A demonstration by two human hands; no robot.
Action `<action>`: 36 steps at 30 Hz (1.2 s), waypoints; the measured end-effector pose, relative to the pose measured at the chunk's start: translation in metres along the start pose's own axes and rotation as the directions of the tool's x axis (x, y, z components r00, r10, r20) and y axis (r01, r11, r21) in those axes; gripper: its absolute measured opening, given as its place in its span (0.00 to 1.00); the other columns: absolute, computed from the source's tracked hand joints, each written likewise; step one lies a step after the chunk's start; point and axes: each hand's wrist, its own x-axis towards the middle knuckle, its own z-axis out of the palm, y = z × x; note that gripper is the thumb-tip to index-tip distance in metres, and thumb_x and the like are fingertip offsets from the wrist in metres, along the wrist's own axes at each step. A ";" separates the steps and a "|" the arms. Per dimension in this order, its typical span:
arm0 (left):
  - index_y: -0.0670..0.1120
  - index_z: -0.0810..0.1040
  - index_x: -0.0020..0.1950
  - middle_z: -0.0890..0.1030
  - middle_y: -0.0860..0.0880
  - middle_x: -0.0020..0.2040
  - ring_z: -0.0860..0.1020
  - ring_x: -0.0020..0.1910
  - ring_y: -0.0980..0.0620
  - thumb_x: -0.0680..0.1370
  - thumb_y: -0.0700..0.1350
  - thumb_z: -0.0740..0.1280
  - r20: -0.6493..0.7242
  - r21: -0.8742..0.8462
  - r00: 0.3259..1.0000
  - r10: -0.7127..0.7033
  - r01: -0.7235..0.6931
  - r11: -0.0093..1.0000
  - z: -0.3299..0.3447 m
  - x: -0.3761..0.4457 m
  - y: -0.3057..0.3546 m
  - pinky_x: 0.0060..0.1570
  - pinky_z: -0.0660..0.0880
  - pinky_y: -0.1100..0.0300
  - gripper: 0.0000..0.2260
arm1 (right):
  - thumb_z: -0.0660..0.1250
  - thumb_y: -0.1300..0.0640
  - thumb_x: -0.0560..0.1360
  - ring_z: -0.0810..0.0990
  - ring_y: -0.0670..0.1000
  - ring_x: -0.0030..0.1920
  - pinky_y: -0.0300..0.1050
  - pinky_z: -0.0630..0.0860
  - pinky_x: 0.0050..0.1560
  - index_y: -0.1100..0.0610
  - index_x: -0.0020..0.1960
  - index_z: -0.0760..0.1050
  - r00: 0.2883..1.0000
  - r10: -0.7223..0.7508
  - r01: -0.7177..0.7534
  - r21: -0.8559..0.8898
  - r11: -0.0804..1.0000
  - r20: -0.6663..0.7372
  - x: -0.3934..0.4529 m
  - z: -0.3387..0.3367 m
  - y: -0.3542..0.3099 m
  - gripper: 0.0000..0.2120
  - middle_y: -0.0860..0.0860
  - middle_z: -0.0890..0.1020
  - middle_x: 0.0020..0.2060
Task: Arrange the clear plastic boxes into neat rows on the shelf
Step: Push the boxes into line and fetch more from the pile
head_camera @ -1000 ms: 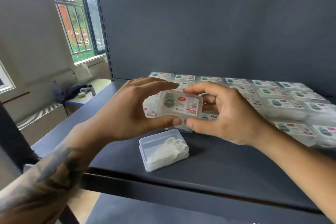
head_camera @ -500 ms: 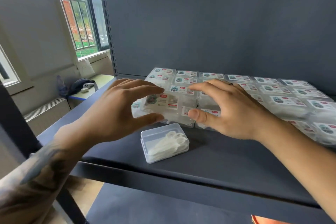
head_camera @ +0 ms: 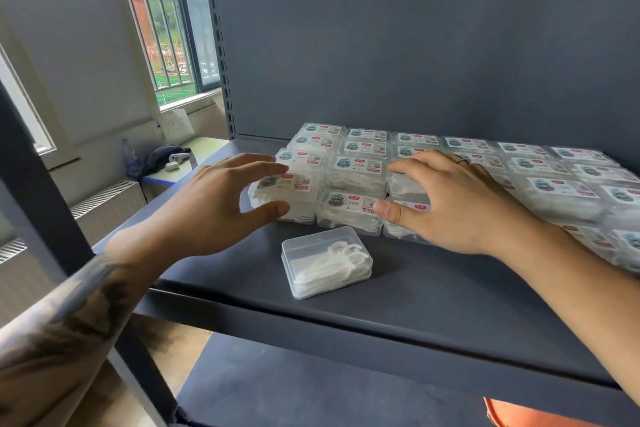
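Several rows of clear plastic boxes with printed labels lie on the dark shelf. My left hand holds the front-left labelled box between thumb and fingers; the box sits on the shelf at the left end of the front row. My right hand lies with straight fingers over the boxes to the right, its thumb against the front of the row. One unlabelled clear box of white floss picks lies alone, slightly askew, in front of the rows.
The shelf's grey back panel stands behind the rows, and a dark upright post is at the near left. A lower shelf shows below. Left of the unit are a window, a radiator and a low table with a bag.
Both hands carried the labelled box down from mid-air onto the left end of the front row. My right hand let go and moved right, over the neighbouring boxes.
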 end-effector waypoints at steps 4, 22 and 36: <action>0.62 0.76 0.70 0.76 0.56 0.68 0.75 0.65 0.50 0.75 0.69 0.64 -0.026 0.013 1.000 0.016 -0.015 1.000 -0.001 -0.001 0.002 0.66 0.73 0.46 0.25 | 0.50 0.15 0.64 0.64 0.50 0.76 0.54 0.63 0.75 0.37 0.77 0.60 1.000 -0.013 0.013 -0.005 1.000 -0.006 0.001 0.004 0.003 0.47 0.39 0.64 0.74; 0.58 0.76 0.69 0.78 0.55 0.68 0.77 0.62 0.49 0.80 0.66 0.59 -0.031 0.097 0.998 0.045 -0.042 0.994 0.005 -0.006 0.013 0.61 0.74 0.44 0.22 | 0.53 0.17 0.64 0.61 0.49 0.77 0.54 0.59 0.76 0.36 0.77 0.59 1.000 -0.018 0.018 -0.002 1.000 0.012 -0.001 0.001 0.002 0.46 0.39 0.62 0.76; 0.53 0.83 0.62 0.80 0.57 0.61 0.79 0.62 0.55 0.80 0.59 0.69 -0.096 -0.101 0.979 0.180 -0.190 0.977 0.006 -0.045 0.063 0.59 0.75 0.49 0.15 | 0.66 0.31 0.74 0.75 0.46 0.66 0.54 0.68 0.70 0.47 0.64 0.80 0.818 -0.412 0.495 0.126 0.859 -0.402 -0.009 0.012 -0.011 0.26 0.43 0.78 0.63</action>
